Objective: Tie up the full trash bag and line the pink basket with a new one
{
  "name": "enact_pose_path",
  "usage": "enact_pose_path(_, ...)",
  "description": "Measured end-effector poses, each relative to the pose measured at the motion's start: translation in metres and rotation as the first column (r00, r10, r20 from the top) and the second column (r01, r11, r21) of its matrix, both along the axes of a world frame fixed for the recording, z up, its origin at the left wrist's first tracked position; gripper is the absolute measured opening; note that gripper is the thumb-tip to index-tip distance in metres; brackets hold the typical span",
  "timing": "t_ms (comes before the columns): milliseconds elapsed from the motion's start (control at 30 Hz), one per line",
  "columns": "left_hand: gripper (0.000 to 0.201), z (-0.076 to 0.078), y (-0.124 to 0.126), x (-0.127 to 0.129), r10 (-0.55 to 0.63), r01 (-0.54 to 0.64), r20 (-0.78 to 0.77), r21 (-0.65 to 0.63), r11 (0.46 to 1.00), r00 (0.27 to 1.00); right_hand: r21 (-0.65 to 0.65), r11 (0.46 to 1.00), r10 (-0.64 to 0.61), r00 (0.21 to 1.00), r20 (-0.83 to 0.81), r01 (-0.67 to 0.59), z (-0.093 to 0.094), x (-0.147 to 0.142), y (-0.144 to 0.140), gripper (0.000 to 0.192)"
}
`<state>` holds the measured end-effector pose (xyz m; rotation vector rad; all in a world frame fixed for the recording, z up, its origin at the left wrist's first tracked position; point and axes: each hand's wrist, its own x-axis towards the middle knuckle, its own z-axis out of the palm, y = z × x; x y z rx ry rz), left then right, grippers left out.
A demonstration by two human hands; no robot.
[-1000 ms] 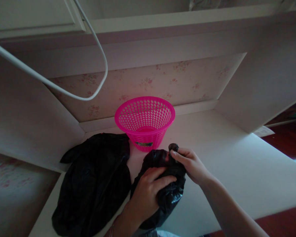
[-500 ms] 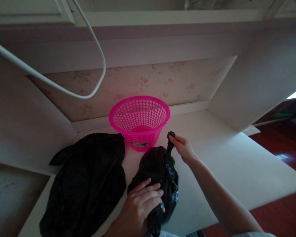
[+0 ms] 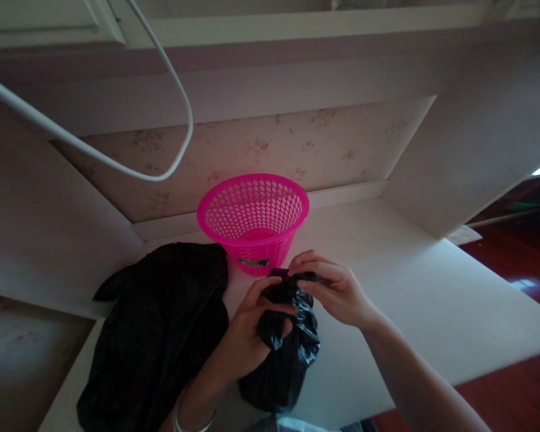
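Both hands are at the top of a shiny black plastic bag [image 3: 279, 378] near the front of the white surface. My left hand [image 3: 252, 330] is closed around bunched plastic on the bag's left side, thumb and fingers curled. My right hand [image 3: 330, 285] pinches a twisted black end of the same bag at its upper right. What the bag contains is hidden. Just behind it stands a pink perforated plastic basket [image 3: 254, 240], upright, with a small label on its front. A larger black bag [image 3: 157, 336] lies to the left of my left hand.
The white tabletop [image 3: 378, 258] runs to the right, its edge above a red-brown floor [image 3: 513, 384]. White side panels [image 3: 409, 156] and an overhead shelf edge [image 3: 297, 33] frame the space. A white cable [image 3: 180, 90] hangs at upper left, before flowered wallpaper [image 3: 261, 144].
My left hand has moved up from the bag's front and now grips its plastic. My right hand has come down and left, close to the left one, drawing the raised end lower.
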<state>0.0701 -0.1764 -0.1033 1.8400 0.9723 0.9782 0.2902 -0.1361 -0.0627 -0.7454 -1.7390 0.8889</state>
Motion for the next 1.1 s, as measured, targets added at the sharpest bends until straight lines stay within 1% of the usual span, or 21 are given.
enact_pose_path(67, 0.024, 0.003, 0.013, 0.008, -0.067, 0.067, 0.002, -0.055, 0.996, 0.998, 0.026, 0.993, 0.116, 0.993, 0.005, -0.116, 0.005, -0.003, -0.006, 0.022)
enact_pose_path(133, 0.029, 0.004, 0.021, 0.015, -0.1, 0.103, 0.034, -0.108, 0.989, 0.994, -0.032, 0.982, 0.183, 0.983, -0.032, -0.184, 0.001, -0.002, -0.012, 0.034)
enact_pose_path(167, 0.031, 0.004, 0.023, 0.016, -0.088, 0.094, 0.047, -0.132, 0.987, 0.995, -0.06, 0.983, 0.168, 0.983, -0.069, -0.173, -0.003, 0.0, -0.015, 0.038)
enact_pose_path(200, 0.032, 0.004, 0.024, 0.017, -0.06, 0.068, 0.058, -0.156, 0.985, 0.997, -0.08, 0.989, 0.118, 0.986, -0.115, -0.127, -0.007, 0.003, -0.02, 0.037)
enact_pose_path(267, 0.036, 0.003, 0.024, 0.017, 0.018, -0.006, 0.06, -0.181, 0.983, 0.998, -0.092, 0.996, -0.04, 0.982, -0.184, 0.023, -0.017, 0.008, -0.03, 0.022)
enact_pose_path(300, 0.039, 0.003, 0.023, 0.016, 0.054, -0.044, 0.054, -0.172, 0.984, 0.997, -0.094, 0.99, -0.119, 0.977, -0.179, 0.103, -0.022, 0.009, -0.036, 0.014)
enact_pose_path(367, 0.044, 0.003, 0.02, 0.014, 0.095, -0.09, 0.03, -0.124, 0.988, 0.995, -0.118, 0.975, -0.196, 0.979, -0.051, 0.189, -0.031, 0.006, -0.047, 0.013)
enact_pose_path(400, 0.046, 0.004, 0.018, 0.014, 0.103, -0.102, 0.013, -0.094, 0.99, 0.995, -0.131, 0.973, -0.186, 0.981, 0.062, 0.192, -0.035, 0.001, -0.052, 0.014)
enact_pose_path(467, 0.048, 0.005, 0.014, 0.016, 0.097, -0.098, -0.02, -0.046, 0.994, 0.995, -0.135, 0.977, -0.124, 0.951, 0.285, 0.167, -0.043, -0.011, -0.06, 0.038)
enact_pose_path(500, 0.05, 0.005, 0.012, 0.018, 0.084, -0.085, -0.031, -0.036, 0.996, 0.996, -0.115, 0.981, -0.108, 0.926, 0.361, 0.159, -0.047, -0.019, -0.062, 0.051)
enact_pose_path(533, 0.051, 0.005, 0.011, 0.019, 0.072, -0.073, -0.034, -0.032, 0.997, 0.997, -0.084, 0.983, -0.115, 0.904, 0.411, 0.163, -0.051, -0.027, -0.063, 0.059)
enact_pose_path(567, 0.052, 0.006, 0.009, 0.021, 0.056, -0.057, -0.029, -0.028, 0.998, 0.998, -0.043, 0.982, -0.148, 0.886, 0.439, 0.185, -0.055, -0.034, -0.064, 0.06)
enact_pose_path(600, 0.053, 0.006, 0.007, 0.022, 0.038, -0.039, -0.023, -0.027, 0.999, 0.999, -0.003, 0.976, -0.192, 0.871, 0.452, 0.217, -0.059, -0.04, -0.064, 0.055)
enact_pose_path(667, 0.056, 0.007, 0.004, 0.023, 0.012, -0.013, -0.015, -0.026, 1.0, 1.0, 0.073, 0.956, -0.284, 0.841, 0.46, 0.283, -0.066, -0.049, -0.064, 0.039)
enact_pose_path(733, 0.057, 0.009, 0.002, 0.02, -0.027, 0.026, -0.034, -0.031, 0.999, 0.999, 0.129, 0.937, -0.345, 0.817, 0.463, 0.324, -0.073, -0.051, -0.064, 0.024)
enact_pose_path(767, 0.054, 0.01, 0.001, 0.018, -0.05, 0.048, -0.051, -0.038, 0.998, 0.997, 0.144, 0.93, -0.366, 0.812, 0.455, 0.338, -0.076, -0.05, -0.065, 0.019)
enact_pose_path(833, 0.05, 0.01, -0.002, 0.013, -0.085, 0.081, -0.078, -0.044, 0.996, 0.993, 0.146, 0.92, -0.391, 0.817, 0.424, 0.364, -0.08, -0.044, -0.065, 0.02)
enact_pose_path(900, 0.054, 0.004, -0.004, 0.009, -0.077, 0.076, -0.051, -0.022, 0.997, 0.996, 0.125, 0.916, -0.398, 0.837, 0.375, 0.38, -0.081, -0.034, -0.064, 0.024)
enact_pose_path(967, 0.053, -0.007, -0.006, 0.007, -0.02, 0.018, 0.051, 0.022, 1.0, 0.998, 0.103, 0.928, -0.371, 0.868, 0.329, 0.357, -0.078, -0.024, -0.062, 0.029)
enact_pose_path(1033, 0.041, -0.022, -0.008, 0.005, 0.087, -0.095, 0.154, 0.043, 0.995, 0.984, 0.061, 0.943, -0.331, 0.901, 0.28, 0.328, -0.073, -0.014, -0.06, 0.035)
enact_pose_path(1100, 0.03, -0.036, -0.01, 0.002, 0.227, -0.236, 0.195, 0.025, 0.971, 0.954, 0.002, 0.942, -0.326, 0.917, 0.231, 0.335, -0.067, -0.006, -0.058, 0.037)
